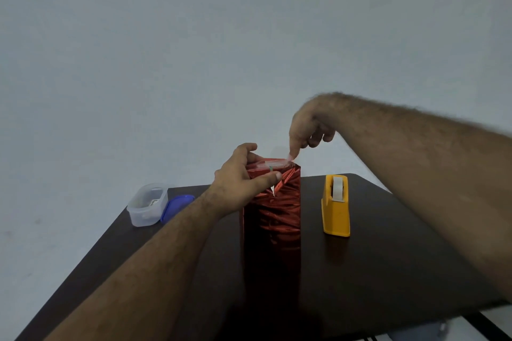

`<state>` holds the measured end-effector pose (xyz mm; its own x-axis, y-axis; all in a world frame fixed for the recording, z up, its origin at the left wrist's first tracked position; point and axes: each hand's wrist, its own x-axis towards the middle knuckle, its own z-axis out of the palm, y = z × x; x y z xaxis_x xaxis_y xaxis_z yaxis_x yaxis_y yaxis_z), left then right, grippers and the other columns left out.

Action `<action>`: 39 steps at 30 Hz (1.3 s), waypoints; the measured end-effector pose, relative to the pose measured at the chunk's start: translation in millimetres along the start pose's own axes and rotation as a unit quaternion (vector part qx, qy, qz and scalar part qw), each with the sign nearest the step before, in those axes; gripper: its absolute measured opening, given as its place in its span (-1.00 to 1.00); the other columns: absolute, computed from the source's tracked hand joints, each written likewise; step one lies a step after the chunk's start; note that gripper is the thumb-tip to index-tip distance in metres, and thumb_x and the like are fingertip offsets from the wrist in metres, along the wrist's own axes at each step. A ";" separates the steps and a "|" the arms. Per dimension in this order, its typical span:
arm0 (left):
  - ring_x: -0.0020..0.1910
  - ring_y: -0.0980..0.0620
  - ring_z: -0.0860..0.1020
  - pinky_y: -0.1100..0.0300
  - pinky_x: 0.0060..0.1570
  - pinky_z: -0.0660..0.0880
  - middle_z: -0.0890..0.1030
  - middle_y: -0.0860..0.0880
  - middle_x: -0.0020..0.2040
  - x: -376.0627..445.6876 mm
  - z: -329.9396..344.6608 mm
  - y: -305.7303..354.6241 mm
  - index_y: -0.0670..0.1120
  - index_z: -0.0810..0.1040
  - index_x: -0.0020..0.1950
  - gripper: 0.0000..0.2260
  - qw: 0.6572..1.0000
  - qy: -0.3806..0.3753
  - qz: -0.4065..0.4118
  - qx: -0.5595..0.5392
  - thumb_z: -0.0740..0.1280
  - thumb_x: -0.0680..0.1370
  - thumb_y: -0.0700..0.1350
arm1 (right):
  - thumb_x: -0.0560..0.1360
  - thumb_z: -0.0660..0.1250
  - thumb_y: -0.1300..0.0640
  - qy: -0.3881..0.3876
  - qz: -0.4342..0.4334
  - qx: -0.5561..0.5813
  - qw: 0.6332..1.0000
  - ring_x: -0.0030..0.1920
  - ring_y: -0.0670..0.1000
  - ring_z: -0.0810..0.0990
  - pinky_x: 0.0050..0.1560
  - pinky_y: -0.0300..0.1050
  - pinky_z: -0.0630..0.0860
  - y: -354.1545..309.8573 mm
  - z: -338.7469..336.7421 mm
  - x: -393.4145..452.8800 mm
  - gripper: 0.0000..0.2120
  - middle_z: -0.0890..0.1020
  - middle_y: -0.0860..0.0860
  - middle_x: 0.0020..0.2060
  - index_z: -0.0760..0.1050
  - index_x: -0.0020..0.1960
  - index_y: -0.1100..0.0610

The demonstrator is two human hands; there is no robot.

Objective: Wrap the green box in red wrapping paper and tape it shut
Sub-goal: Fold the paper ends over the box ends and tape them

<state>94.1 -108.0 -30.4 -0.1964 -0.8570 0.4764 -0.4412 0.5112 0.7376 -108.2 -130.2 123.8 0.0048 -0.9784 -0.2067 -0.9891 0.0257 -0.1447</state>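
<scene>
The box stands upright in the middle of the dark table, covered in shiny, crinkled red wrapping paper (273, 219). A sliver of the green box (270, 168) shows at the top fold. My left hand (243, 177) grips the top left of the wrapped box, thumb on the front face. My right hand (307, 127) hovers above the top, and its index finger and thumb pinch a clear strip of tape (277, 165) that lies across the top edge.
A yellow tape dispenser (335, 206) stands to the right of the box. At the table's far left sits a clear plastic container (146, 205) with its blue lid (177, 206) leaning beside it. The dark table (388, 257) ends close behind the box, with a pale wall beyond.
</scene>
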 end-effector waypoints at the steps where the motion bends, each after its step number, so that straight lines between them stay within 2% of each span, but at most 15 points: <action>1: 0.28 0.08 0.61 -0.10 0.38 0.52 0.61 0.26 0.24 -1.3 -0.5 0.7 0.19 0.27 0.55 -0.10 1.000 0.000 0.002 -0.002 0.54 0.32 0.43 | 0.46 0.60 -0.04 0.009 -0.005 0.025 1.000 -0.04 0.00 0.56 0.14 0.01 0.47 0.7 1.5 3.0 -0.57 0.65 -0.02 0.15 0.60 0.25 0.07; 3: 0.27 0.10 0.62 -0.09 0.37 0.53 0.61 0.24 0.24 -3.5 -1.1 3.2 0.18 0.27 0.56 -0.10 1.000 -0.002 0.006 -0.006 0.55 0.32 0.41 | 0.41 0.58 -0.26 0.009 -0.016 0.095 0.995 0.14 -0.02 0.58 0.18 0.03 0.49 -0.8 9.7 5.3 -0.46 0.59 -0.04 0.22 0.58 0.21 0.04; 6: 0.24 0.10 0.64 -0.07 0.32 0.58 0.60 0.20 0.26 -3.9 -1.6 5.8 0.15 0.27 0.58 -0.07 1.000 -0.007 0.006 -0.016 0.56 0.31 0.38 | 0.29 0.55 -0.45 -0.009 -0.028 0.135 0.990 0.22 0.05 0.50 0.19 0.06 0.49 -2.9 27.9 4.5 -0.17 0.53 -0.03 0.22 0.53 0.36 0.04; 9: 0.25 0.07 0.65 -0.07 0.30 0.59 0.61 0.18 0.27 -4.7 -4.2 5.4 0.19 0.27 0.56 -0.08 1.000 -0.003 0.003 -0.027 0.58 0.30 0.39 | 0.37 0.55 -0.36 0.011 -0.033 0.167 0.985 0.25 0.07 0.46 0.19 0.09 0.49 2.5 41.5 15.5 -0.23 0.50 0.01 0.27 0.50 0.42 0.04; 12: 0.28 0.16 0.60 0.02 0.32 0.58 0.57 0.17 0.32 -8.7 -5.3 10.6 0.16 0.27 0.58 -0.08 0.998 0.000 0.010 -0.056 0.54 0.33 0.39 | 0.51 0.51 -0.21 0.101 -0.049 0.245 0.963 0.17 0.07 0.53 0.11 0.06 0.54 22.7 55.1 28.1 -0.40 0.57 0.05 0.25 0.50 0.39 0.12; 16: 0.49 0.23 0.40 0.26 0.41 0.40 0.45 0.17 0.50 -16.7 -5.2 22.7 0.09 0.31 0.61 -0.16 0.992 0.026 0.041 -0.118 0.31 0.43 0.47 | 0.68 0.30 -0.13 0.259 -0.153 0.399 0.866 -0.13 0.02 0.53 -0.16 -0.09 0.46 41.7 91.1 33.8 -0.62 0.60 0.03 -0.08 0.52 -0.01 0.21; 19: 0.45 0.35 0.39 0.45 0.28 0.35 0.46 0.19 0.48 -30.3 -9.3 31.4 0.08 0.40 0.55 -0.27 0.985 0.089 0.079 -0.122 0.20 0.48 0.45 | 0.71 0.14 -0.22 0.335 -0.262 0.499 0.755 -0.04 -0.05 0.57 -0.05 -0.14 0.50 40.0 125.5 12.3 -0.55 0.62 -0.06 -0.04 0.59 0.06 0.13; 22: 0.48 0.23 0.42 0.34 0.35 0.36 0.52 0.23 0.41 -47.8 -12.8 27.8 0.11 0.52 0.41 -0.44 0.981 0.130 0.130 -0.070 0.42 0.46 0.30 | 0.56 0.19 -0.46 0.373 -0.397 0.457 0.703 0.17 -0.04 0.61 0.08 -0.19 0.58 41.3 154.9 -5.0 -0.38 0.61 -0.04 0.18 0.56 0.22 0.05; 25: 0.43 0.19 0.48 0.47 0.30 0.34 0.58 0.17 0.36 -60.7 -9.4 22.6 0.05 0.58 0.27 -0.46 0.979 0.150 0.139 -0.010 0.66 0.38 0.13 | 0.42 0.46 -0.40 0.333 -0.441 0.445 0.705 0.31 0.03 0.58 0.17 -0.08 0.64 42.4 173.7 -8.7 -0.27 0.58 -0.02 0.25 0.51 0.34 0.11; 27: 0.40 0.19 0.50 0.39 0.30 0.39 0.60 0.16 0.33 -64.1 -6.1 24.8 0.07 0.57 0.27 -0.48 0.980 0.154 0.126 -0.019 0.66 0.39 0.11 | 0.41 0.53 -0.27 0.334 -0.443 0.446 0.702 0.32 0.07 0.59 0.20 0.05 0.65 40.3 178.0 -4.0 -0.33 0.59 -0.04 0.23 0.51 0.34 0.11; 29: 0.34 0.20 0.54 0.31 0.29 0.46 0.62 0.14 0.29 -57.9 -2.7 25.7 0.05 0.57 0.29 -0.52 0.975 0.180 0.074 -0.107 0.55 0.44 0.16 | 0.39 0.51 -0.34 0.315 -0.406 0.507 0.692 0.37 0.07 0.57 0.25 0.06 0.62 36.8 177.8 -0.8 -0.30 0.58 -0.07 0.29 0.51 0.36 0.04; 31: 0.26 0.12 0.61 0.09 0.34 0.53 0.67 0.08 0.22 -45.4 -2.0 24.5 -0.01 0.59 0.28 -0.49 0.960 0.199 -0.031 -0.195 0.47 0.44 0.25 | 0.26 0.53 -0.45 0.284 -0.335 0.570 0.695 0.39 0.04 0.55 0.24 0.02 0.63 31.5 175.6 -1.3 -0.15 0.53 -0.15 0.35 0.47 0.41 -0.04; 34: 0.15 -0.10 0.71 -0.22 0.31 0.57 0.75 -0.11 0.12 -35.7 -0.1 19.1 -0.15 0.63 0.21 -0.43 0.950 0.153 -0.112 -0.247 0.54 0.40 0.23 | 0.09 0.66 -0.42 0.345 -0.293 0.491 0.745 0.28 -0.02 0.58 0.10 -0.02 0.71 30.4 181.2 1.5 0.05 0.46 -0.16 0.30 0.38 0.45 -0.09; 36: 0.12 -0.17 0.73 -0.17 0.23 0.62 0.75 -0.16 0.08 -37.4 4.8 17.3 -0.21 0.63 0.20 -0.47 0.948 0.150 -0.103 -0.261 0.59 0.43 0.15 | 0.10 0.71 -0.33 0.356 -0.286 0.471 0.755 0.25 -0.02 0.59 0.09 0.00 0.71 31.5 186.9 5.0 0.05 0.48 -0.14 0.27 0.33 0.47 -0.15; 39: 0.04 -0.09 0.75 0.00 0.04 0.69 0.75 -0.14 0.05 -43.9 13.5 18.9 -0.14 0.62 0.22 -0.41 0.940 0.202 -0.088 -0.260 0.68 0.35 0.16 | 0.32 0.68 -0.15 0.388 -0.255 0.500 0.731 0.21 -0.04 0.60 0.06 0.01 0.70 28.2 194.0 8.2 -0.09 0.52 -0.11 0.26 0.26 0.52 -0.15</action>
<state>82.5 -61.6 -43.8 0.2343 -0.8907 0.3896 0.0736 0.4158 0.9065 -107.5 -97.7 -69.7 -0.1333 -0.7253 0.6754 -0.2845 -0.6248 -0.7271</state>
